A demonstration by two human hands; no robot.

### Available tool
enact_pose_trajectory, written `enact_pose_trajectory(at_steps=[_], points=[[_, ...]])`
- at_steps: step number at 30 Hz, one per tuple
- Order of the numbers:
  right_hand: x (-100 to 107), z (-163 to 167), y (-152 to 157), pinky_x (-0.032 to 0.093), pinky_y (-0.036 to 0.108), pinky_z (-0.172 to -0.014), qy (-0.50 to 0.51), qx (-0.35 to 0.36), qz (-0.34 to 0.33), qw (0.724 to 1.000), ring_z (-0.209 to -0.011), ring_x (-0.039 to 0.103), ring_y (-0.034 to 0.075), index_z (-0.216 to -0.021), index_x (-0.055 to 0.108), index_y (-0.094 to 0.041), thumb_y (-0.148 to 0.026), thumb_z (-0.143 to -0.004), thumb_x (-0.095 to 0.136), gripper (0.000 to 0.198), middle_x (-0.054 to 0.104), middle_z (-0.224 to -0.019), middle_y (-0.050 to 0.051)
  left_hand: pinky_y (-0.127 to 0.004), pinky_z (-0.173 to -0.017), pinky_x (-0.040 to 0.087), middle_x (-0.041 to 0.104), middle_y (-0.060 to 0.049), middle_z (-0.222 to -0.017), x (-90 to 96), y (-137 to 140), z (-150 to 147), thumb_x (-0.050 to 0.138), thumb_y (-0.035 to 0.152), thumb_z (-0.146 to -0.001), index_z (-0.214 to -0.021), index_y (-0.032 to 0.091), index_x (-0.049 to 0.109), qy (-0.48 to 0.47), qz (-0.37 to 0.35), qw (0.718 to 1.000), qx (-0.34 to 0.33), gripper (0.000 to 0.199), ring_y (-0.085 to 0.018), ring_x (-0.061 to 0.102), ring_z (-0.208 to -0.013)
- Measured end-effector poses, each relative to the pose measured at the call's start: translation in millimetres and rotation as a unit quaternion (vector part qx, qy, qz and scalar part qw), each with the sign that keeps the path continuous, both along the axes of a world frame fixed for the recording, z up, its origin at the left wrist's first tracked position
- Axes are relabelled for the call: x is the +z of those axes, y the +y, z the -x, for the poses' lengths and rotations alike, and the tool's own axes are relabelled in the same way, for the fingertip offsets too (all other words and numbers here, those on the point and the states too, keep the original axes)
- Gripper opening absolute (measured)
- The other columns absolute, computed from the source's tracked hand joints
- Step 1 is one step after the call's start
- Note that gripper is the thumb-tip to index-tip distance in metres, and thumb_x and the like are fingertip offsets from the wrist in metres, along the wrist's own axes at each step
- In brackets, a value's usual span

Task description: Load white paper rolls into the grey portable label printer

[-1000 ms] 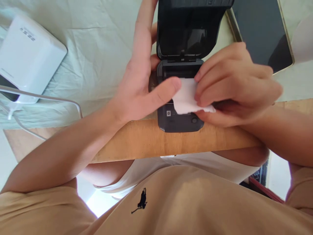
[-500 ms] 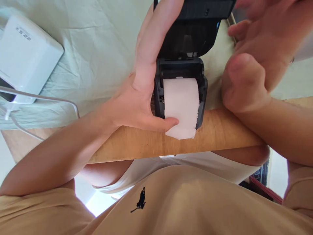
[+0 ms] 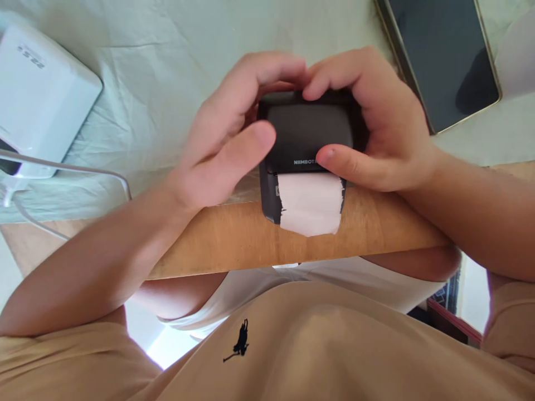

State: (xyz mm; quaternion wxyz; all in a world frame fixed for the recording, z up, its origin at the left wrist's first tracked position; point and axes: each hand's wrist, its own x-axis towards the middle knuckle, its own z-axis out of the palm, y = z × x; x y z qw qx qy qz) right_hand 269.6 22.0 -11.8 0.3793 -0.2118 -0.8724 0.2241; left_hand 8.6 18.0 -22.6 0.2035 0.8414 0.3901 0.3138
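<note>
Around the black printer (image 3: 307, 131), left fingers (image 3: 251, 145) and right fingers (image 3: 355, 166) curl partway, gripping it.

Open cloth (image 3: 179, 33) beyond printer (image 3: 309, 131), dark-screened device (image 3: 445, 55) blocking far right

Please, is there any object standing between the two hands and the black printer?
Nothing visible does: the left hand and right hand curl about the black printer. The white paper comes out at the near edge of its lid, blocking neither hand.
</note>
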Motion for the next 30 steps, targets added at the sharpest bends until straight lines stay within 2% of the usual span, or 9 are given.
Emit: enact_pose_trajectory(at_steps=[2, 5, 7, 12, 18, 21, 25, 28, 30], points=[[1.0, -0.4, 1.2, 0.064, 0.033, -0.115, -0.016, -0.003, 0.002, 1.0, -0.128, 0.073, 0.015, -0.145, 0.061, -0.025, -0.054, -0.11, 0.069, 0.046, 0.072, -0.141, 0.006, -0.08, -0.138, 0.051, 0.062, -0.014, -0.159, 5.8, -5.6, -11.1, 0.062, 0.096, -0.099, -0.174, 0.034, 0.046, -0.007, 0.0, 1.0, 0.02, 0.099, -0.046, 0.045, -0.181], [2.4, -0.7, 1.7, 0.065, 0.039, -0.124, -0.042, 0.014, 0.006, 0.999, -0.14, 0.071, 0.019, -0.151, 0.055, -0.028, -0.057, -0.112, 0.063, 0.049, 0.068, -0.15, 0.008, -0.081, -0.141, 0.047, 0.057, -0.015, -0.164, 20.5, -15.2, -25.8, 0.066, 0.094, -0.099, -0.177, 0.036, 0.043, -0.013, -0.006, 0.999, 0.037, 0.1, -0.047, 0.036, -0.185], [2.7, -0.8, 1.6, 0.063, 0.041, -0.131, -0.054, 0.015, 0.008, 0.998, -0.146, 0.069, 0.02, -0.153, 0.052, -0.028, -0.056, -0.112, 0.061, 0.051, 0.066, -0.154, 0.009, -0.08, -0.142, 0.048, 0.058, -0.015, -0.164, 29.7, -18.6, -30.9, 0.068, 0.092, -0.099, -0.176, 0.037, 0.045, -0.012, -0.006, 0.999, 0.044, 0.097, -0.047, 0.036, -0.184], [-0.1, 3.4, -0.5, 0.063, 0.038, -0.128, -0.045, 0.009, 0.01, 0.999, -0.143, 0.068, 0.019, -0.15, 0.05, -0.027, -0.055, -0.11, 0.063, 0.051, 0.065, -0.15, 0.009, -0.077, -0.14, 0.052, 0.06, -0.014, -0.16, 39.6, -16.9, -32.9, 0.071, 0.087, -0.1, -0.171, 0.037, 0.053, -0.013, 0.005, 0.998, 0.059, 0.089, -0.045, 0.041, -0.181], [-11.4, -5.2, -5.1, 0.057, 0.038, -0.097, -0.077, -0.104, -0.036, 0.991, -0.119, 0.07, 0.02, -0.157, 0.05, -0.027, -0.073, -0.111, 0.05, 0.066, 0.068, -0.143, 0.009, -0.074, -0.136, 0.056, 0.063, -0.014, -0.153, 22.8, -14.9, -28.1, 0.073, 0.083, -0.101, -0.161, 0.038, 0.064, -0.018, 0.013, 0.997, 0.074, 0.076, -0.044, 0.046, -0.174], [-13.9, -12.3, -8.4, 0.054, 0.041, -0.099, -0.117, -0.172, -0.049, 0.977, -0.112, 0.071, 0.021, -0.156, 0.059, -0.027, -0.081, -0.11, 0.045, 0.072, 0.072, -0.132, 0.007, -0.073, -0.133, 0.057, 0.064, -0.014, -0.144, 4.1, -14.5, -17.8, 0.074, 0.084, -0.099, -0.146, 0.036, 0.074, -0.027, 0.017, 0.995, 0.094, 0.067, -0.044, 0.05, -0.166], [-5.3, -6.0, -13.3, 0.06, 0.039, -0.098, -0.086, -0.12, -0.021, 0.989, -0.111, 0.069, 0.015, -0.154, 0.057, -0.025, -0.089, -0.107, 0.051, 0.079, 0.067, -0.147, 0.006, -0.075, -0.127, 0.058, 0.064, -0.016, -0.13, -11.9, -13.0, -10.3, 0.075, 0.087, -0.096, -0.112, 0.029, 0.081, -0.058, 0.004, 0.99, 0.128, 0.061, -0.044, 0.061, -0.146], [5.8, 2.3, -14.9, 0.062, 0.027, -0.1, -0.061, -0.102, 0.06, 0.991, -0.112, 0.064, 0.005, -0.15, 0.052, -0.022, -0.09, -0.107, 0.046, 0.081, 0.06, -0.147, 0.0, -0.069, -0.124, 0.064, 0.066, -0.013, -0.131, -5.4, -15.5, -11.2, 0.071, 0.083, -0.102, -0.129, 0.032, 0.079, -0.103, 0.062, 0.987, 0.105, 0.058, -0.041, 0.061, -0.152], [11.3, 3.7, -13.6, 0.06, 0.018, -0.108, -0.051, -0.108, 0.056, 0.991, -0.123, 0.063, 0.003, -0.148, 0.053, -0.018, -0.089, -0.103, 0.051, 0.084, 0.059, -0.143, -0.003, -0.063, -0.121, 0.069, 0.067, -0.011, -0.132, 4.9, -20.6, -10.4, 0.068, 0.078, -0.107, -0.142, 0.035, 0.075, -0.169, 0.127, 0.974, 0.086, 0.055, -0.038, 0.063, -0.157]])
